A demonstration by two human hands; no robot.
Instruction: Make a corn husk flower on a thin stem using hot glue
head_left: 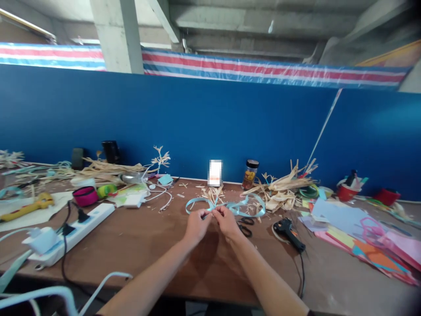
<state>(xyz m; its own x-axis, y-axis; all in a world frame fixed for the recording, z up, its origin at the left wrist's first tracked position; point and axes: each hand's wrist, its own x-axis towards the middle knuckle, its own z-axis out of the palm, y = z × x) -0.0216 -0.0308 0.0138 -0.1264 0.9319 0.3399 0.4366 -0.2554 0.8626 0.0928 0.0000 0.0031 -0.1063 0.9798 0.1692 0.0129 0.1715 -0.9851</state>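
My left hand (198,226) and my right hand (226,220) meet over the middle of the brown table, thumbs and fingertips pinched close together. Between them runs a light blue ribbon (259,212), its loops spreading out to the left and right of the fingers. Just beyond the fingertips, pale dried husk pieces (213,193) fan out, partly hidden by ribbon and hands. Black-handled scissors (245,228) lie beside my right wrist. A black glue gun (289,235) rests farther right with its cord hanging toward the front edge.
A white power strip (79,232) with plugs and cords lies at left, near a yellow tool (29,208). Dried husks (286,188) and a jar (250,174) stand at the back. Coloured paper sheets (371,245) cover the right side. A blue partition (197,118) closes off the back.
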